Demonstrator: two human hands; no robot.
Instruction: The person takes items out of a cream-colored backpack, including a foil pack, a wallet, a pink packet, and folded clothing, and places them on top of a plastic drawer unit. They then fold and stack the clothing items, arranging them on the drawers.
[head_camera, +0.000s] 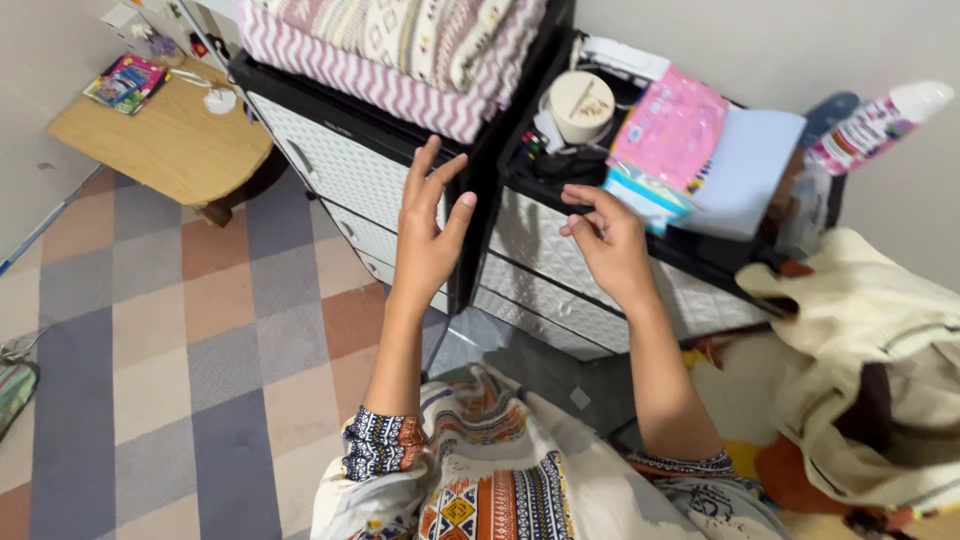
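Both bare hands are raised in the middle of the frame, in front of two black-framed plastic drawer chests with white quilted-pattern fronts (545, 255). The left hand (428, 232) is flat and released, fingers spread, holding nothing; its palm faces the gap where the two chests meet at an angle. The right hand (606, 238) is loosely curled, fingertips drawn together, grasping nothing that can be made out. It hovers just beside the front edge of the right chest's top.

That top serves as a shelf: a round cream lidded container (582, 103), a pink plastic packet (668, 130) and a pale blue sheet (748, 172) crowd it, probably kept there for easy reach. Folded pink-and-white patterned blankets (405, 55) are stacked on the left chest. A small wooden table (165, 140) with colourful booklets (127, 82) stands at upper left on the checked floor.
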